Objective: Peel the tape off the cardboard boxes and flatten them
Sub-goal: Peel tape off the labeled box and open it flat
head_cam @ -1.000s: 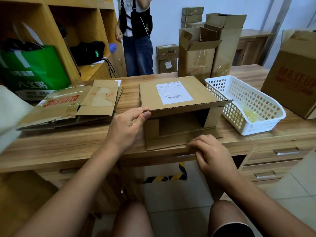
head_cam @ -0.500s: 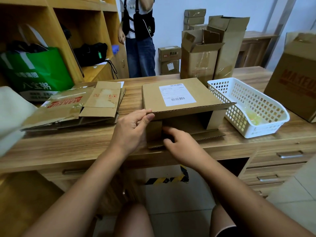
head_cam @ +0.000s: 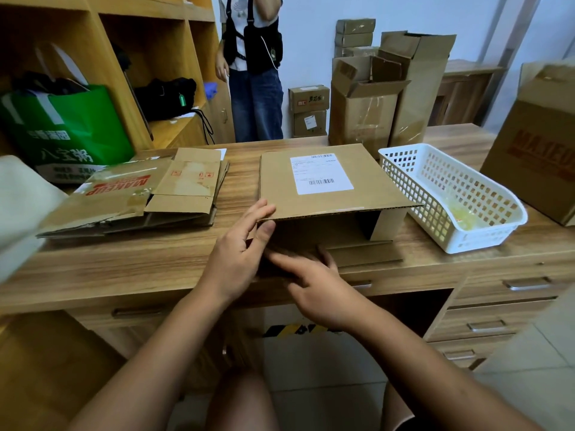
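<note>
Wooden desk carries a half-opened cardboard box. Left hand pinches its top flap's corner. Right hand, fingers spread loose, reaches inside the open front.

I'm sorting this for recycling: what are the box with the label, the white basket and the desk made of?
Box: corrugated cardboard, matte brown; fluting shows along its front edge. Its label looks like white printed paper. Basket: apparently moulded plastic, smooth white lattice walls. Desk: wood-grain surface, likely laminate over board, though solid wood can't be ruled out.
</note>
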A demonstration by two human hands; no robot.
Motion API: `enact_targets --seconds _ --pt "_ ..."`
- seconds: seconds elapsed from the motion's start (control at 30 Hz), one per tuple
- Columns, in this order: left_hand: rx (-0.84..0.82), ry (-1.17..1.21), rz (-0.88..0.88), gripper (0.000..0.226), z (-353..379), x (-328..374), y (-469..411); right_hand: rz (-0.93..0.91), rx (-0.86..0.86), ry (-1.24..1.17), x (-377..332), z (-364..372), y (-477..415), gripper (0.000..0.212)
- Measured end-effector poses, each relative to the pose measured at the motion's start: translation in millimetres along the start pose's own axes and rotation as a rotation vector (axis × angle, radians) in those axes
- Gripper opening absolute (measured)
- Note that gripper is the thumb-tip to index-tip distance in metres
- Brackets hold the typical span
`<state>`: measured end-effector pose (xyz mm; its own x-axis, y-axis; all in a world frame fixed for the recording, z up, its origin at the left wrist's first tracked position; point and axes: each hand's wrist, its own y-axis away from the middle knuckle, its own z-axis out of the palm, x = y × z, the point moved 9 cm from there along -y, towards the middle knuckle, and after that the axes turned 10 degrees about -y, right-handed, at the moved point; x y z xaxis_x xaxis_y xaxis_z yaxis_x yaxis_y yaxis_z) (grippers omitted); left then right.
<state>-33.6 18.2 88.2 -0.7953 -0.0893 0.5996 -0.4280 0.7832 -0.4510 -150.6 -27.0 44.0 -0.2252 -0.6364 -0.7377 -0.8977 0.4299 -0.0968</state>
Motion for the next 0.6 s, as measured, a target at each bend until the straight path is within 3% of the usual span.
enact_targets --seconds 0.1,0.17,0.4,0.53,0.6 --pt "-0.079 -0.117 0.038 0.056 4.9 -1.4 2.8 -0.021 0.034 -0.070 1.3 -7.2 -2.5 0.064" --pt "-0.073 -0.187 0.059 0.060 3.3 0.2 3.1 -0.038 0.150 -0.203 2.2 -23.0 0.6 0.051" --pt "-0.016 -0.231 0.057 0.062 -1.9 2.6 5.2 0.281 0.815 -0.109 73.4 -114.2 56.1 0.015" --pt "0.017 -0.218 0.068 0.062 -4.1 5.6 4.1 0.351 0.968 -0.185 88.4 -139.9 68.5 0.058" --pt "0.043 -0.197 0.073 0.060 -6.0 7.3 3.6 0.366 0.949 -0.210 92.6 -144.7 62.3 0.083"
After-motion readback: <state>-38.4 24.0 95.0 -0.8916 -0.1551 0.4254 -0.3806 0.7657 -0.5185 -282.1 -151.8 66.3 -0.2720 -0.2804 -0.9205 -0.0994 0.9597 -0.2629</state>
